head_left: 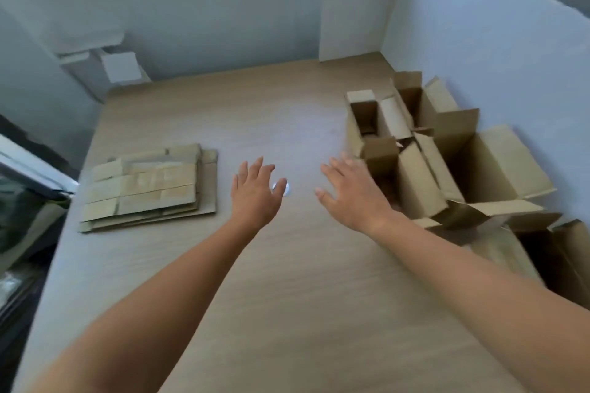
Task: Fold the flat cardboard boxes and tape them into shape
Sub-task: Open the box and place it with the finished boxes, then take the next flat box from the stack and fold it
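Cardboard flats, brown stack (pixel 150 188): one
Folded brown boxes (pixel 418 182): roughly five, right of stack
Left hand (pixel 257 193), right hand (pixel 354 198): fingers spread, empty

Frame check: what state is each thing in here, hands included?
left hand: open, fingers spread, holds nothing
right hand: open, fingers spread, holds nothing
stack of cardboard boxes: flat, unfolded, lying on the table
formed boxes: folded into shape, flaps open, clustered at right
small round object: partly hidden behind left hand, unidentifiable

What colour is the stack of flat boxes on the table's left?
The stack of flat boxes is plain tan cardboard, seen in the head view.
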`<state>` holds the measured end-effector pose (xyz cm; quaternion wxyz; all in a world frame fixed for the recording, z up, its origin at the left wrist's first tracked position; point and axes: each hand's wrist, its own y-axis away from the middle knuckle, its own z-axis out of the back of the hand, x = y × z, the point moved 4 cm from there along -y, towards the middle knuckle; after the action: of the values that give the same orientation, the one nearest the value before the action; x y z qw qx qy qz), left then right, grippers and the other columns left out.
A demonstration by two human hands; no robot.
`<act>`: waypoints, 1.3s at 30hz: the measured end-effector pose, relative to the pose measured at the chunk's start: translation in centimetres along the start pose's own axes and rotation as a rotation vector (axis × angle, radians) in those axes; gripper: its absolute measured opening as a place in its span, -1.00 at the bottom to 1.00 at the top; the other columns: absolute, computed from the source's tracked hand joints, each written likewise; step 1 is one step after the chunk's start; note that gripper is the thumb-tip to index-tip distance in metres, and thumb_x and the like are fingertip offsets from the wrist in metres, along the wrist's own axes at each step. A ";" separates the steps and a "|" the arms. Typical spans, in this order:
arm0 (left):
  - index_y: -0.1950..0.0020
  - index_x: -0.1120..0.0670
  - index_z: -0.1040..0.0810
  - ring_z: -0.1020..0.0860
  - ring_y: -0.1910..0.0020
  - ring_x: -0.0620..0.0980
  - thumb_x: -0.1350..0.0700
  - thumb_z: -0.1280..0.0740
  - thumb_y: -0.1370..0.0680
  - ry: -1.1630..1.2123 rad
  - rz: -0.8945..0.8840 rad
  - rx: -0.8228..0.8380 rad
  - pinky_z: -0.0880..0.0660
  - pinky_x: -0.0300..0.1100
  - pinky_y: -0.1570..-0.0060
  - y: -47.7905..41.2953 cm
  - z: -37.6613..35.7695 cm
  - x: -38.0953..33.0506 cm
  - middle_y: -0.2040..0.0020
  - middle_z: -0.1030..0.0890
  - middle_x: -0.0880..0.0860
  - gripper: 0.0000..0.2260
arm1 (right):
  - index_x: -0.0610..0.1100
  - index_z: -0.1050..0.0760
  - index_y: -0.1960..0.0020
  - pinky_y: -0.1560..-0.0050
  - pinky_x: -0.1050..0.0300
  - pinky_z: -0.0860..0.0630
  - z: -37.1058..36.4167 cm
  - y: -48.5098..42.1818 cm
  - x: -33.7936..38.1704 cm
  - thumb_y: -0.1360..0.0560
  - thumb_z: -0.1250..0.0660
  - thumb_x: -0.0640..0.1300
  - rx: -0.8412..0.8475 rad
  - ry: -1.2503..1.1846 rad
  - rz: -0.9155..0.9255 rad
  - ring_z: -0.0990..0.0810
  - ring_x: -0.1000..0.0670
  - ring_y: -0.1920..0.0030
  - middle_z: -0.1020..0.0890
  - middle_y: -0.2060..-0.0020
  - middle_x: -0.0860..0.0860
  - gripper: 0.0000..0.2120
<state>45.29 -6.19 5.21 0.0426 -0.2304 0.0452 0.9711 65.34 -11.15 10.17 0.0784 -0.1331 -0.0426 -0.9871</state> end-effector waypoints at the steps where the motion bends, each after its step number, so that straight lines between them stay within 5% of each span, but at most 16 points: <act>1: -0.55 -0.06 -0.29 0.10 -0.64 0.08 -0.20 -0.10 -0.67 -0.046 0.018 -0.006 0.15 0.09 -0.57 -0.1 1.6 2.6 -0.65 -0.08 -0.02 -0.52 | -0.11 -0.18 -0.60 -0.59 -0.10 0.08 -1.1 -1.4 2.6 -0.67 -0.09 0.18 0.025 0.008 0.026 0.02 -0.11 -0.63 -0.18 -0.61 -0.07 -0.40; 8: -0.60 -0.01 -0.19 0.17 -0.63 0.13 -0.31 -0.12 -0.62 -0.079 0.343 -0.033 0.17 0.17 -0.56 0.1 11.0 25.0 -0.67 0.03 0.01 -0.37 | -0.09 -0.07 -0.64 -0.61 -0.06 0.05 -10.1 -10.6 21.4 -0.65 -0.06 0.27 0.202 -0.107 0.119 0.04 -0.07 -0.63 -0.11 -0.63 -0.06 -0.31; 13: -0.61 0.14 -0.16 -0.04 -0.61 0.19 -0.38 -0.24 -0.54 0.125 0.580 -0.079 -0.05 0.14 -0.57 -1.5 13.9 40.9 -0.62 -0.14 0.18 -0.16 | -0.04 0.01 -0.65 -0.58 -0.07 -0.07 -17.0 -18.0 29.3 -0.63 -0.16 0.24 0.293 -0.278 -0.081 0.02 -0.09 -0.63 -0.02 -0.64 -0.07 -0.27; 17: -0.56 0.12 -0.25 -0.32 -0.48 0.16 -0.45 -0.29 -0.44 0.308 0.616 -0.005 -0.33 0.10 -0.43 -3.7 13.1 46.9 -0.51 -0.35 0.14 -0.11 | -0.05 -0.02 -0.64 -0.55 -0.16 -0.20 -20.5 -22.7 31.5 -0.60 -0.25 0.20 0.184 -0.389 -0.293 -0.14 -0.20 -0.59 -0.14 -0.60 -0.15 -0.25; 21: -0.53 0.16 -0.28 -0.36 -0.44 0.18 -0.43 -0.31 -0.45 0.352 0.648 -0.033 -0.39 0.10 -0.37 -4.8 12.0 47.5 -0.46 -0.35 0.17 -0.12 | -0.04 -0.16 -0.58 -0.40 -0.18 -0.39 -22.0 -24.0 31.1 -0.56 -0.32 0.14 0.020 -0.533 -0.462 -0.35 -0.19 -0.46 -0.30 -0.50 -0.11 -0.31; 25: -0.52 0.16 -0.29 -0.32 -0.43 0.18 -0.49 -0.30 -0.39 0.529 0.733 -0.084 -0.39 0.15 -0.36 -4.5 12.3 47.0 -0.46 -0.28 0.14 -0.07 | 0.01 -0.20 -0.55 -0.13 0.04 -0.44 -22.2 -23.4 30.4 -0.55 -0.35 0.07 -0.067 -0.856 -0.572 -0.48 -0.02 -0.20 -0.46 -0.36 0.04 -0.37; 30: -0.48 0.04 -0.32 -0.48 -0.32 0.02 -0.46 -0.46 -0.21 1.021 0.655 -0.090 -0.44 0.02 -0.33 0.5 12.6 44.1 -0.38 -0.46 0.01 -0.02 | 0.04 -0.40 -0.34 -0.28 -0.06 -0.53 -20.4 -18.9 30.4 -0.56 -0.35 0.04 -0.180 -1.079 -0.507 -0.58 0.00 -0.18 -0.58 -0.22 0.04 -0.62; 36: -0.55 -0.24 -0.26 -0.45 -0.37 -0.20 -0.08 -0.33 -0.47 1.242 0.357 -0.059 -0.34 -0.19 -0.27 12.4 10.9 36.5 -0.44 -0.48 -0.17 -0.35 | 0.10 -0.51 -0.27 -0.12 0.07 -0.58 -16.1 -5.3 27.7 -0.58 -0.21 0.18 -0.198 -1.409 -0.300 -0.63 0.02 -0.19 -0.66 -0.15 0.04 -0.67; 39: -0.28 -0.19 -0.61 -0.56 -0.15 -0.13 -0.07 -0.25 -0.46 1.296 0.439 -0.016 -0.38 -0.21 -0.11 19.9 7.6 32.1 -0.19 -0.66 -0.14 -0.60 | 0.07 -0.45 -0.24 0.05 0.20 -0.56 -15.1 3.5 24.9 -0.57 -0.16 0.29 -0.180 -1.432 -0.263 -0.62 0.12 -0.06 -0.65 -0.06 0.10 -0.61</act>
<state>11.23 -23.12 -1.15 -0.1925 -0.7511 0.1002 0.6235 38.32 -19.73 2.58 -0.0991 -0.7453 -0.0178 -0.6591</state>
